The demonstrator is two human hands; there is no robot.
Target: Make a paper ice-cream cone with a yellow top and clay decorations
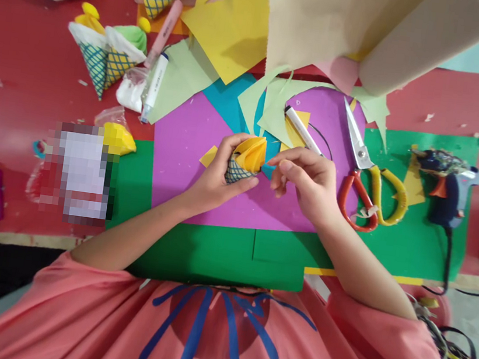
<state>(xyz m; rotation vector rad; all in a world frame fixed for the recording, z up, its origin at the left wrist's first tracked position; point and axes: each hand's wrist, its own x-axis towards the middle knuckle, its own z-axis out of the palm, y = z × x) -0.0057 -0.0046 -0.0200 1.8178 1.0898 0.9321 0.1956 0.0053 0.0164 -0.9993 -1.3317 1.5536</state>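
Note:
My left hand (215, 179) is closed around a small paper ice-cream cone (240, 174), blue-green checked on the outside. Folded yellow-orange paper (250, 153) rises from its mouth, which faces up and to the right. Just right of the cone is my right hand (305, 182), its fingers loosely curled and apart, the index finger reaching towards the yellow paper. I see nothing held in it. Both hands are above a purple sheet (178, 177). A white marker (303, 130) lies behind my right hand, and large scissors (360, 154) with red and yellow handles lie to its right.
Finished paper cones (86, 53) lie at the far left near markers (154, 89) and a bag of yellow clay (119, 139). A glue gun (450, 189) rests on green paper (416, 244) at right. A large paper roll (416, 44) and coloured scraps cover the back.

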